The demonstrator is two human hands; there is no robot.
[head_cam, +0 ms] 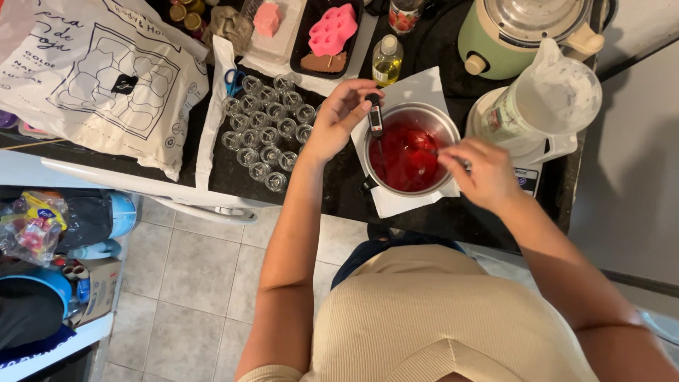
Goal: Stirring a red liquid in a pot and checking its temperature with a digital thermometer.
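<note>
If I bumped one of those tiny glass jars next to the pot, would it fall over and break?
Probably it would tip or slide easily: the little glass jars look small, empty and light. Packed close together, one would likely knock its neighbours. Being glass near the counter's edge above a tiled floor, a fallen one could well crack.

Probe thermometer (375, 119) upright in red-filled pot (403, 159)

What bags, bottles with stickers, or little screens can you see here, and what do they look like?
White bag: lies flat at the counter's left, with black line drawings and lettering.
Thermometer: black stick with a small screen, held by the left hand over the red pot.
Oil bottle: small, yellow liquid, white cap, behind the pot.
Snack bag: crinkly, clear and colourful, lower left.
</note>
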